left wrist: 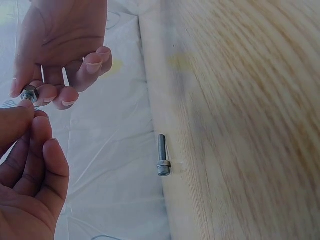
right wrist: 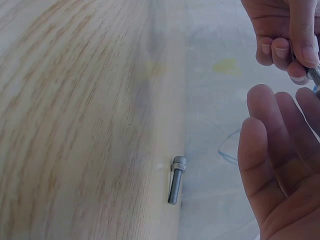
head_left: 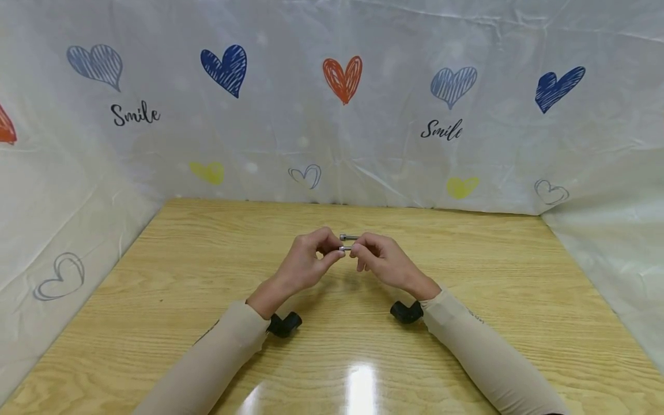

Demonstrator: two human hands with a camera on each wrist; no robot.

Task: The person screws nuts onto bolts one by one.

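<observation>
Both hands meet over the table around a small metal bolt [head_left: 346,248]. My left hand [head_left: 306,262] pinches the bolt between thumb and fingers. A hex nut [left wrist: 30,93] shows at the bolt's other end in the left wrist view, between the thumb and a finger of my right hand [head_left: 385,262]. Threads of the bolt [right wrist: 314,74] show beside the left fingertips in the right wrist view. A second bolt [head_left: 350,237] lies on the table just beyond the hands, with a nut or collar next to its round head [right wrist: 178,161].
The wood-grain table [head_left: 207,248] runs back to a white sheet [head_left: 280,127] printed with hearts and "Smile". More of the sheet hangs along both sides. Black wrist mounts [head_left: 407,312] stick out from the beige sleeves [head_left: 228,340].
</observation>
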